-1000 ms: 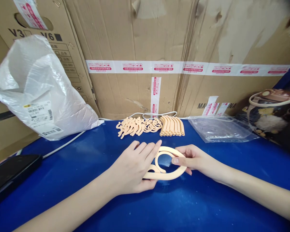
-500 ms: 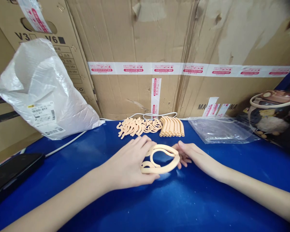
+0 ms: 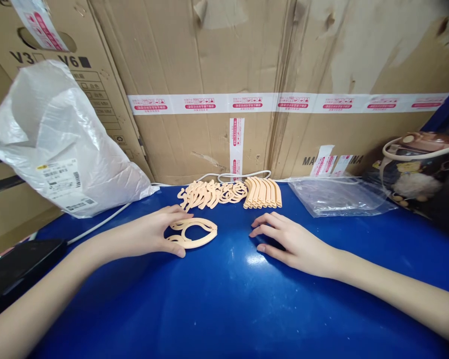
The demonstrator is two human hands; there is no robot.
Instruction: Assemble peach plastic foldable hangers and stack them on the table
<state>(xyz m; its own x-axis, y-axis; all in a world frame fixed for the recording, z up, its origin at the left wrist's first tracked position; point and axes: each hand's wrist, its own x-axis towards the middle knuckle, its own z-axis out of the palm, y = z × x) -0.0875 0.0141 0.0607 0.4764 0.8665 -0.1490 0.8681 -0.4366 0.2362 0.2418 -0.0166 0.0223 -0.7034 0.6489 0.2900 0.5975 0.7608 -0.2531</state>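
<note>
A peach-coloured folding clothes hanger (image 3: 200, 243), its arms folded into a pointed loop, lies low at the blue table, left of the middle. My left hand (image 3: 155, 232) grips its left end between thumb and fingers, hiding part of that end. My right hand (image 3: 290, 242) hovers over or rests on the table to the right, fingers apart and holding nothing. Behind the hands lie loose peach parts: several hook pieces (image 3: 205, 194), several rings (image 3: 234, 192) and a row of curved hanger arms (image 3: 262, 193).
A white plastic parcel bag (image 3: 60, 144) stands at the left, with a black phone-like device (image 3: 22, 274) nearer me. Clear plastic bags (image 3: 340, 197) lie at the back right beside a dark patterned bag (image 3: 415, 174). Cardboard boxes (image 3: 202, 134) and a white cable (image 3: 243, 174) line the back.
My left hand has moved left with the hanger and lowered it to the table. My right hand has come away from the hanger's tip, turned palm down and opened.
</note>
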